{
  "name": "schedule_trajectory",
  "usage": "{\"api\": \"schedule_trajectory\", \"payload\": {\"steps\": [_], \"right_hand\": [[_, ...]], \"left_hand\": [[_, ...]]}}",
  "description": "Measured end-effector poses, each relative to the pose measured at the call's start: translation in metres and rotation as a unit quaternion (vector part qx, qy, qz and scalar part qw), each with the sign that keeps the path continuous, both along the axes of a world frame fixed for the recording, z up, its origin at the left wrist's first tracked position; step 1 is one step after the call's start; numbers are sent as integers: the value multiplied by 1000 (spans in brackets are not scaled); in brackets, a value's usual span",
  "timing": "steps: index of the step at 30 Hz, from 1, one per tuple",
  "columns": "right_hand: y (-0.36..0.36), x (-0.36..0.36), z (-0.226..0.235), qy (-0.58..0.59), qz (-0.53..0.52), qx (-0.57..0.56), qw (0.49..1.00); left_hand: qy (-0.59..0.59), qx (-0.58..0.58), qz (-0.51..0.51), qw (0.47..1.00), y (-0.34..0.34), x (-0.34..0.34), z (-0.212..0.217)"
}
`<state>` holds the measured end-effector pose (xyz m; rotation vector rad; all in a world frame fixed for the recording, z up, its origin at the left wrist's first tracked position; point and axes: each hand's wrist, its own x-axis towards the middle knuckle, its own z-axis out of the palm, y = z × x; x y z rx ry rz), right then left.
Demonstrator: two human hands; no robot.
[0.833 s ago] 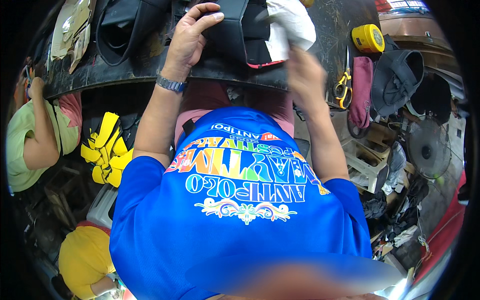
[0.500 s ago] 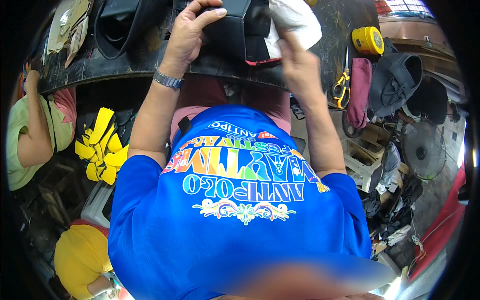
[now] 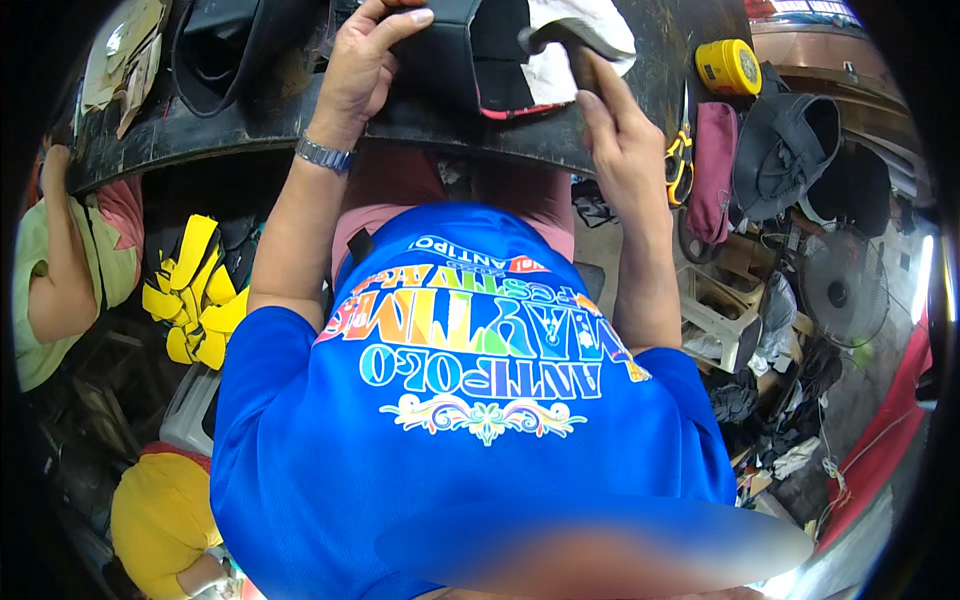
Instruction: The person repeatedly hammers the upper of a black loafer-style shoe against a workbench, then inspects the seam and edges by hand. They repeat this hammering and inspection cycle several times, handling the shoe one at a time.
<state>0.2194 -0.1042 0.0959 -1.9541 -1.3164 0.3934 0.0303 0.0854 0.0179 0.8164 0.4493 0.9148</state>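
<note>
Far L, a co-worker in light green (image 3: 60, 285) sits by the surface (image 3: 665, 60). Cardboard pieces (image 3: 122, 60) lie at that end, top cut off. Lower down, off the surface, you've a heap of yellow pieces (image 3: 198, 290). Next R, a black bag-like thing (image 3: 225, 45) sits on the surface; its hollow's too dark to read.

Your L hand (image 3: 358, 70) is closed, thumb and fingers pinching the L side of the black piece (image 3: 435, 65), which is on the surface in front of you. That piece gapes on its R, dark inside, w/ red trim along the near edge. A white sheet (image 3: 610, 35) covers its R part; can't tell how far in it goes. Your R hand (image 3: 630, 140) is wrapped round the hammer (image 3: 581, 68), head over the sheet.

Then scissors (image 3: 679, 170) w/ yellow handles, a maroon pouch (image 3: 712, 172), contents hidden, & a yellow tub (image 3: 722, 68); can't tell if its greyish round end is lid or contents. Far R, a fan (image 3: 845, 290).
</note>
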Motion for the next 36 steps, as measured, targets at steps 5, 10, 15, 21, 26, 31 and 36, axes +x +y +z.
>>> {"api": "schedule_trajectory", "payload": {"steps": [5,10,15,21,26,31,36], "right_hand": [[-7,-7,-11,-90,36,-110,989],[-15,-10,-8,8,42,10,999],[-7,-25,-8,-38,70,10,997],[-21,5,-27,1,30,50,998],[-15,23,-37,31,-47,-33,998],[-29,39,16,109,11,77,991],[-3,10,4,128,54,200,970]], "left_hand": [[34,35,19,999,0,-3,-3],[-3,21,0,1000,0,-2,-8],[0,68,-20,998,6,-8,-12],[-25,62,-42,997,2,-7,-11],[-11,5,-60,998,-1,-6,6],[-55,11,-94,994,13,-23,24],[17,-36,-114,993,32,-38,13]]}}
